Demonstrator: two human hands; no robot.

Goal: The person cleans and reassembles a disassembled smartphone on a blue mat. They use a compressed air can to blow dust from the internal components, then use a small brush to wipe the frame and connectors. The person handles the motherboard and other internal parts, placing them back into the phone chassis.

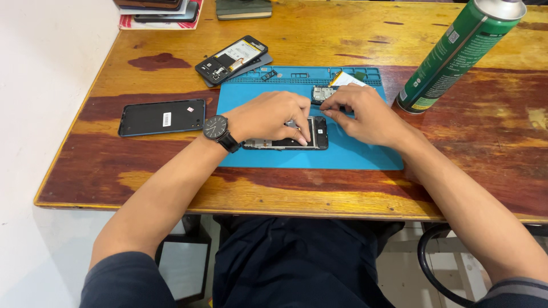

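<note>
An opened black phone frame lies on a blue work mat. My left hand, with a black wristwatch on the wrist, rests on top of the frame and presses on it with the fingertips. My right hand sits at the frame's right end, fingers pinched together over its top edge. Whether those fingers hold a small part is hidden. A small circuit board lies just behind both hands on the mat.
A black phone back cover lies left of the mat. Another opened phone rests at the mat's far left corner. A tall green spray can stands at the right. Books sit at the table's far edge.
</note>
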